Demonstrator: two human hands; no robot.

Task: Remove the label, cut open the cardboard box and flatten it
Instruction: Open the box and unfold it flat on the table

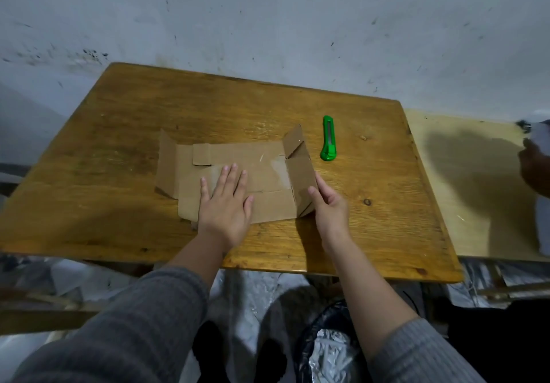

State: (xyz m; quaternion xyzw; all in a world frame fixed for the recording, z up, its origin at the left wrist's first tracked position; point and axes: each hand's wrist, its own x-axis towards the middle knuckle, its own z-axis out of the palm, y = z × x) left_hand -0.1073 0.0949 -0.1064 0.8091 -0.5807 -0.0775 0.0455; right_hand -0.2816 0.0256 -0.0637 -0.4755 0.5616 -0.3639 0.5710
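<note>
Light, stiff brown cardboard box (238, 174), nearly flat, sprang at creases; left hand (226, 204) pressed open-palmed, right hand (329, 207) pinched raised right flap edge.

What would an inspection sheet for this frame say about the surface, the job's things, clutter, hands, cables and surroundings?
Surface: wooden table, worn; a paler table stands beside it on the right.
Job's things: cardboard box cut open, mostly flat; right flap standing up, left flap raised. Green utility knife lies apart, to the right. No label seen.
Clutter: nothing seen.
Hands: left hand pressed flat on the cardboard; right hand grips the standing flap.
Cables: nothing seen.
Surroundings: scuffed wall; another person's hand at the right edge; foil-like sheeting on the floor.
</note>
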